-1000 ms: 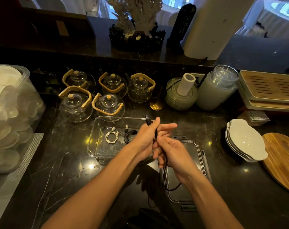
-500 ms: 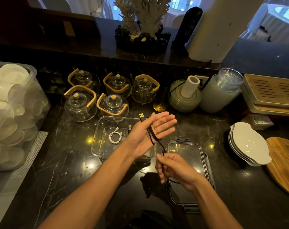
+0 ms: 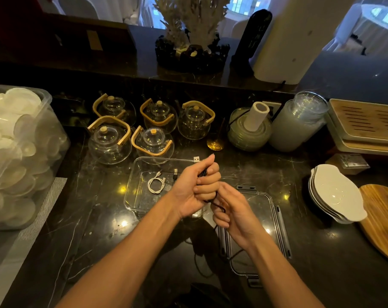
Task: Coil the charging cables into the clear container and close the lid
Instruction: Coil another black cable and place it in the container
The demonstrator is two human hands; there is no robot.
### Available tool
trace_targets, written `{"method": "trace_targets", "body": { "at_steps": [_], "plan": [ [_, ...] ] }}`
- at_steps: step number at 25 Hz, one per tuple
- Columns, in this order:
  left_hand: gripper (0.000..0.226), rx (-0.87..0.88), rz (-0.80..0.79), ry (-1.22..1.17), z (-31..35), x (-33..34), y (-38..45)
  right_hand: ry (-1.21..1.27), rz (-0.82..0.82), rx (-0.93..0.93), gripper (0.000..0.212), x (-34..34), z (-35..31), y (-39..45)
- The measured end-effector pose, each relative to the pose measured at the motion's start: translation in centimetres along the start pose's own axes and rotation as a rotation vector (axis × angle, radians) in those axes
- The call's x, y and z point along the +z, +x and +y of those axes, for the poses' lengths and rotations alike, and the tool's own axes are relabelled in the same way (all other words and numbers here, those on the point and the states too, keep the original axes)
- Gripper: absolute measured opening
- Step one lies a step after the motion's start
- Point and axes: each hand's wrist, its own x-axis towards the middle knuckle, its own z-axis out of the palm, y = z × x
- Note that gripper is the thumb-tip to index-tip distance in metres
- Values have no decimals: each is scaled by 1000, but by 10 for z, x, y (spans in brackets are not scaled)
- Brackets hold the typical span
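1. The black cable (image 3: 219, 206), thin and dark (its slack trails down over the lid (image 3: 266, 218)), runs through the right hand (image 3: 233, 210), which is curled around it.
2. The left hand (image 3: 199, 183) is fisted on its coils, USB plug poking out.
3. Beyond, the clear container (image 3: 139, 196) holds a coiled white cable (image 3: 155, 185).
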Motion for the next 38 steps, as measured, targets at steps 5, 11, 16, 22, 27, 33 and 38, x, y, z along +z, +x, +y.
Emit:
{"method": "trace_targets", "body": {
  "at_steps": [5, 11, 16, 22, 27, 33, 38],
  "plan": [
    [41, -6, 151, 157, -5, -7, 1, -139, 219, -56, 11, 5, 1, 2],
    [42, 142, 581, 579, -12, -11, 6, -157, 199, -48, 18, 0, 1, 4],
    [39, 133, 525, 343, -15, -14, 7, -276, 128, 93, 13, -7, 1, 9],
    [34, 121, 346, 15, -9, -11, 5, -378, 20, 101, 45, -10, 16, 9],
    [44, 136, 292, -29, 12, -6, -6, -109, -187, 234, 43, -24, 40, -1],
    [37, -76, 165, 75, 15, -7, -13, -758, 88, 312, 56, -32, 9, 21],
    [49, -273, 280, 411, 0, -9, -14, -596, 134, 348, 43, -28, -61, 55]
  ]
}}
